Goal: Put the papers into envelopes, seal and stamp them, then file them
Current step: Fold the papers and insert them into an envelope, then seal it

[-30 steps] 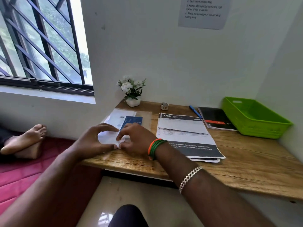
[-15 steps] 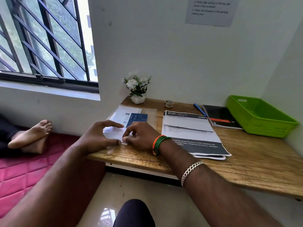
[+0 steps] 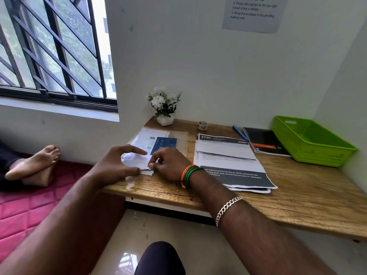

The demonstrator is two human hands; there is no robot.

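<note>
Here, both hands meet over a small white paper (image 3: 137, 161) at the near left of the wooden counter (image 3: 297, 199). The left hand (image 3: 115, 165) curls round the paper's left side, its thumb pressed near the lower edge and its forefinger arched over the top. The right hand (image 3: 170, 163) pinches the paper's right edge between thumb and bent fingers; orange and green bangles sit at its wrist, with a silver chain farther up the arm. The paper lies on or just above the counter; whether it is folded or already an envelope cannot be told. Just beyond the hands lies a clear plastic sleeve (image 3: 178, 139) holding white and blue printed sheets. To the right, a stack of printed papers (image 3: 228, 157) with dark header bands lies flat, its near edge close to the counter's front. At the far edge, against the wall, stand a small white pot of flowers (image 3: 164, 108) and a little tape roll (image 3: 202, 125). Farther right lie a blue pen (image 3: 240, 132) and a black notebook (image 3: 264, 141), side by side, and a green basket (image 3: 311, 143) sits in the far right corner. A notice (image 3: 254, 12) hangs on the wall above. Left of the counter, bare feet (image 3: 33, 165) rest on a pink mattress (image 3: 23, 205) beneath a barred window (image 3: 49, 48).
</note>
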